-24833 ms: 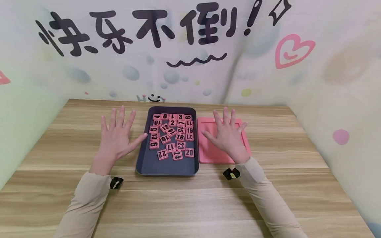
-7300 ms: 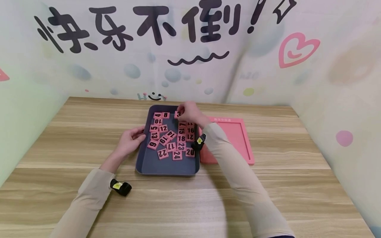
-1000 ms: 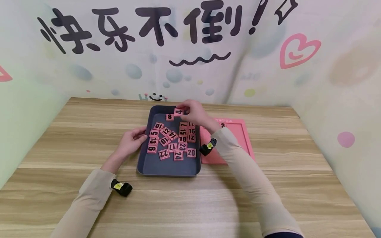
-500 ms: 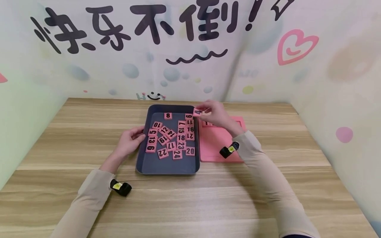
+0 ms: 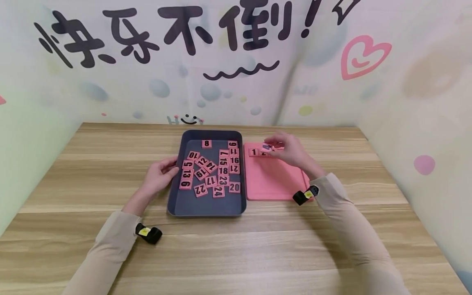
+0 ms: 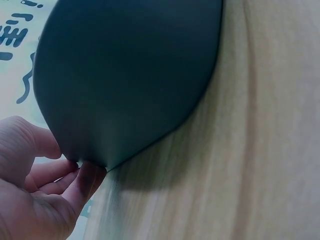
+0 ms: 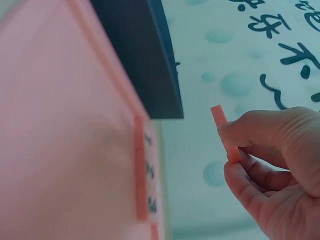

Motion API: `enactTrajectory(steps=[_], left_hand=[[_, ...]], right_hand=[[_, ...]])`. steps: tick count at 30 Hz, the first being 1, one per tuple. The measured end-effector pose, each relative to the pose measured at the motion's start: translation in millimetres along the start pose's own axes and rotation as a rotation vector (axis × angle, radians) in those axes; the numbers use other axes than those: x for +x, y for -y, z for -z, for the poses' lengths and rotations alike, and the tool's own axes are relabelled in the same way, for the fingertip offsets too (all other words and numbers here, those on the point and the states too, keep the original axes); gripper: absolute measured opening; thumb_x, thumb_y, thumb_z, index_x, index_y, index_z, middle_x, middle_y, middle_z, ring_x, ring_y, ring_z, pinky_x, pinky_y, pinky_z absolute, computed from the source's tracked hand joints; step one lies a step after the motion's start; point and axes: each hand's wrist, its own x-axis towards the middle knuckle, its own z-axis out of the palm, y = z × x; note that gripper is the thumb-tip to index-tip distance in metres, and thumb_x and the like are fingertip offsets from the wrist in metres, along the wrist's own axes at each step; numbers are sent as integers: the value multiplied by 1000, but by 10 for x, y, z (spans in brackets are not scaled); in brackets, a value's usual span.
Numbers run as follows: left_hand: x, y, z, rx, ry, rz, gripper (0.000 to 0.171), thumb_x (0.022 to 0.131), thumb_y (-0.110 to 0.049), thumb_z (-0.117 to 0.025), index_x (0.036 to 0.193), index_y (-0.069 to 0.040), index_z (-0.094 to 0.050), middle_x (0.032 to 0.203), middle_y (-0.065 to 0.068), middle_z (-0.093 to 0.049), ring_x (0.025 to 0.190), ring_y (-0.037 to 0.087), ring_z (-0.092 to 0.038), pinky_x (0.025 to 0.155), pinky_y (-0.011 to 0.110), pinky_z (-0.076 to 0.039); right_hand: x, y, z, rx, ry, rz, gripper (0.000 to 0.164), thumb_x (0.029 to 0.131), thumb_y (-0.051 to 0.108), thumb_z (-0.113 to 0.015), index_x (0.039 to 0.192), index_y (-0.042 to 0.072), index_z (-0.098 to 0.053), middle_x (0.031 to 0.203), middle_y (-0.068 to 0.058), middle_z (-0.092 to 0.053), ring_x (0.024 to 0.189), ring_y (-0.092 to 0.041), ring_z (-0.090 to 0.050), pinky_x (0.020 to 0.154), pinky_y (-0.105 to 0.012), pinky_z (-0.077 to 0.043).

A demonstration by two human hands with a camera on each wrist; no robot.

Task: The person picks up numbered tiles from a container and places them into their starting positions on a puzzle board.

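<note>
My right hand [image 5: 289, 150] pinches a pink number tile [image 5: 266, 147] between thumb and fingers, above the back edge of the pink puzzle board [image 5: 273, 180]. Seen edge-on in the right wrist view, the held tile [image 7: 226, 134] is clear of the board. Under it, the tile marked 1 [image 5: 253, 152] lies in the board's back left corner, with more tiles to its right partly hidden by the hand. My left hand [image 5: 156, 177] grips the left rim of the dark grey tray [image 5: 206, 207]. The left wrist view shows its fingertips [image 6: 90, 175] at the tray's edge.
Loose number tiles lie in the tray, such as 8 [image 5: 207, 144] alone at the back and 20 [image 5: 234, 187] at the right. Tray and board stand side by side on the wooden table [image 5: 221, 254]. A printed wall [image 5: 144, 98] rises behind.
My right hand has carried the tile marked 4 rightward from the tray to over the board. Earlier, tiles 1, 2 and 3 left the tray. The left hand stays at the tray's rim.
</note>
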Motion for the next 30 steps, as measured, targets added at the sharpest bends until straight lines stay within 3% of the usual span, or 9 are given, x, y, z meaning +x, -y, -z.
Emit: enactTrajectory(steps=[8,16,23,30], left_hand=[[1,8,-18,-28,-3,-10,41,95,1,-47,134,11,-42,128,30,-50,116,34,-50,85,15,-46],[7,10,-9,-20,-3,-12,41,95,1,-48,135,11,-42,129,30,-49,117,35,-49,86,15,-46],[8,21,-6,-12,-3,-9,42,95,0,-47,135,10,-41,130,29,-49,117,34,-49,89,19,-46],[11,21,-5,-32,-6,-24,42,94,2,-47,134,11,-41,129,30,-49,117,35,-49,82,10,-45]], right_hand=[[-235,-243,38,16,9,-59,34,76,-8,-66,110,-13,-62,104,-26,-61,92,-36,-58,84,-45,-51],[-374,-457,19,-4,35,-172,35,76,-8,-70,110,-12,-63,99,-24,-63,90,-33,-61,80,-42,-52],[-395,-545,12,-37,40,-193,31,76,-6,-70,106,-11,-64,89,-20,-66,81,-28,-61,71,-32,-51],[-371,-540,2,-117,51,-160,32,76,2,-74,106,-7,-66,81,-13,-66,75,-23,-59,68,-32,-49]])
